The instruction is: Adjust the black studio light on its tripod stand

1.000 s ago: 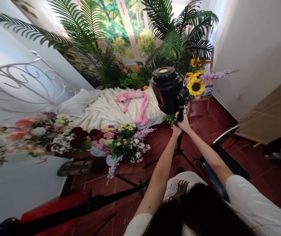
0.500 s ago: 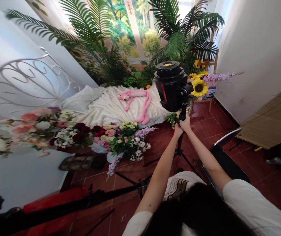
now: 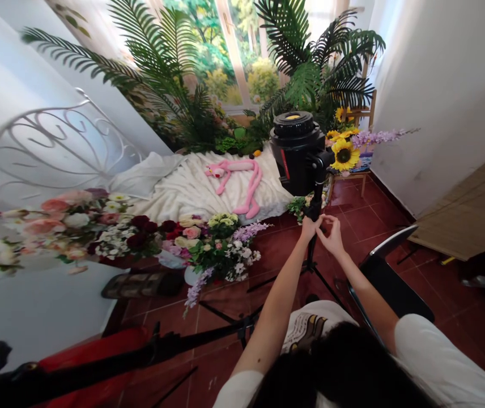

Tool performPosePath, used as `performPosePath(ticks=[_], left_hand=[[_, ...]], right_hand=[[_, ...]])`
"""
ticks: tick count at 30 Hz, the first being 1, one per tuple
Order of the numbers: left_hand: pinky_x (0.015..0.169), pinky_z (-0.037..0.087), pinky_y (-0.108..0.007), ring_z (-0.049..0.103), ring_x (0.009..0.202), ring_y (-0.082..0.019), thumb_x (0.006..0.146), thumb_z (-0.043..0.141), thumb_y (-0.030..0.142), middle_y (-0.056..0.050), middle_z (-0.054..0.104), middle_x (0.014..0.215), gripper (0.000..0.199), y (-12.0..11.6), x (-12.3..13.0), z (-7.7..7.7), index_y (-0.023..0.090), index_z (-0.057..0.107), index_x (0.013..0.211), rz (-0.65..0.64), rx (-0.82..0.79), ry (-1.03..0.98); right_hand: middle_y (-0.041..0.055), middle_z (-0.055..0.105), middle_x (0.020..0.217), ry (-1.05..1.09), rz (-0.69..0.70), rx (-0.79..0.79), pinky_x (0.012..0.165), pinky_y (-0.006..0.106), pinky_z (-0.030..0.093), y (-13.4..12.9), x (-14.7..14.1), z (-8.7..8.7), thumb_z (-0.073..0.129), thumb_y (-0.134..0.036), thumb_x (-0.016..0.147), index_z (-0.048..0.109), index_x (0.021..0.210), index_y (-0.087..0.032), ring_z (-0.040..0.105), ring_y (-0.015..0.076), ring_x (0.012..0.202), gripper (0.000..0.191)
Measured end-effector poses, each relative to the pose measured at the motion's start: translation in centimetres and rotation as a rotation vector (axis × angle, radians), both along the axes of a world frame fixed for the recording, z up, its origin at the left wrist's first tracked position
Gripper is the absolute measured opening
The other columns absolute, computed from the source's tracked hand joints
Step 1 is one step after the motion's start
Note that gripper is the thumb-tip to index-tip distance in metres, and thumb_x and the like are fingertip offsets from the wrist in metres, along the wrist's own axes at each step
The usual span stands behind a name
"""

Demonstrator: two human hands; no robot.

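A black studio light [image 3: 296, 150] sits on top of a black light stand [image 3: 311, 249], its round front end facing up. My left hand [image 3: 309, 228] is closed round the stand's pole just below the light. Beside it, on the right, my right hand [image 3: 331, 235] has its thumb and fingers bent into a ring, with the tips close to the pole and my left hand. Whatever those tips pinch, if anything, is too small to make out.
A pink plush toy [image 3: 246, 187] lies on a white fur blanket [image 3: 178, 181]. Artificial flowers [image 3: 191, 232] stand in front. A black chair [image 3: 395, 289] is to my right. Another black stand [image 3: 191, 337] crosses the lower left. Sunflowers [image 3: 344, 154] are behind the light.
My right hand has come off the pole below the light and moved slightly down and right, its fingers now curled. My left hand still grips the pole, slightly lower in view.
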State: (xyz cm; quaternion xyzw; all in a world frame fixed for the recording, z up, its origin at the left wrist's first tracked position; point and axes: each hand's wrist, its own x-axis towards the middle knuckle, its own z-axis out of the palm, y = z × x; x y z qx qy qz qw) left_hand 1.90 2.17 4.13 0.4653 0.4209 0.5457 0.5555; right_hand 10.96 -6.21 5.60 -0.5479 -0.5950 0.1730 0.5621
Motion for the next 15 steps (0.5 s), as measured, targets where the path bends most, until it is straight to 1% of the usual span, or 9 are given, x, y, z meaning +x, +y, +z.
performPosePath(ticks=[2,4,5,6,8,10,11,13,15], left_hand=[[0.078,0.056,-0.035,0.067,0.075,-0.019,0.063,0.087,0.042,-0.004,0.071,0.075,0.034,0.0,-0.1,-0.2,0.017,0.069,0.075,0.005,0.005,0.066],[0.079,0.056,-0.033,0.067,0.077,-0.019,0.067,0.084,0.043,-0.004,0.070,0.073,0.031,-0.1,-0.2,-0.3,0.018,0.067,0.072,0.000,0.020,0.106],[0.079,0.055,-0.033,0.067,0.077,-0.019,0.068,0.084,0.043,-0.004,0.070,0.072,0.031,-0.1,-0.2,-0.4,0.018,0.067,0.072,-0.005,0.025,0.111],[0.079,0.055,-0.032,0.067,0.077,-0.018,0.069,0.083,0.043,-0.003,0.069,0.072,0.030,-0.1,-0.2,-0.4,0.018,0.067,0.072,-0.006,0.028,0.114],[0.077,0.054,-0.032,0.065,0.073,-0.018,0.068,0.084,0.043,-0.003,0.068,0.071,0.030,-0.1,-0.3,-0.3,0.018,0.067,0.073,-0.001,0.027,0.120],[0.076,0.052,-0.032,0.064,0.070,-0.017,0.068,0.084,0.042,-0.002,0.068,0.072,0.030,-0.1,-0.3,-0.3,0.018,0.067,0.073,0.003,0.025,0.122],[0.076,0.052,-0.032,0.063,0.070,-0.017,0.067,0.084,0.042,-0.002,0.068,0.072,0.030,-0.1,-0.3,-0.2,0.018,0.067,0.073,0.004,0.022,0.123],[0.077,0.052,-0.032,0.063,0.071,-0.017,0.067,0.085,0.041,-0.002,0.068,0.072,0.030,-0.1,-0.3,-0.2,0.018,0.067,0.072,0.003,0.017,0.128],[0.080,0.053,-0.033,0.064,0.072,-0.017,0.067,0.085,0.040,-0.002,0.069,0.074,0.029,0.0,-0.2,-0.3,0.018,0.067,0.073,0.001,0.025,0.128]], right_hand=[[0.0111,0.060,0.110,-0.072,-0.018,-0.043,0.098,0.047,0.052,-1.6,0.9,-1.0,0.067,-0.040,0.082,0.054,0.108,-0.024,0.058,0.0277,0.104,0.034],[0.0075,0.058,0.097,-0.131,-0.038,-0.107,0.092,0.045,0.052,-2.4,1.5,-1.5,0.065,-0.041,0.083,0.052,0.096,-0.025,0.057,0.0264,0.094,0.025],[0.0058,0.057,0.092,-0.152,-0.044,-0.137,0.089,0.043,0.051,-2.4,1.7,-1.5,0.063,-0.043,0.084,0.050,0.091,-0.025,0.055,0.0252,0.089,0.023],[0.0041,0.055,0.087,-0.163,-0.041,-0.162,0.086,0.040,0.050,-2.3,1.8,-1.5,0.062,-0.045,0.085,0.048,0.086,-0.026,0.054,0.0237,0.084,0.024],[0.0012,0.052,0.079,-0.142,-0.001,-0.206,0.079,0.036,0.048,-1.9,1.6,-1.4,0.060,-0.052,0.088,0.045,0.077,-0.026,0.050,0.0208,0.075,0.032],[-0.0010,0.049,0.070,-0.042,0.043,-0.263,0.071,0.032,0.044,-1.2,1.2,-1.3,0.056,-0.062,0.090,0.041,0.070,-0.026,0.045,0.0184,0.067,0.043],[-0.0018,0.046,0.065,0.043,0.056,-0.308,0.066,0.031,0.042,-0.9,0.8,-1.3,0.053,-0.067,0.090,0.039,0.066,-0.026,0.043,0.0174,0.063,0.049],[-0.0035,0.038,0.055,0.283,0.084,-0.445,0.055,0.029,0.036,-0.4,0.0,-1.4,0.047,-0.074,0.090,0.034,0.060,-0.027,0.035,0.0153,0.054,0.057],[-0.0059,0.027,0.047,0.579,0.174,-0.601,0.047,0.028,0.026,-0.2,-0.8,-1.4,0.045,-0.072,0.092,0.026,0.057,-0.028,0.025,0.0131,0.046,0.059]])
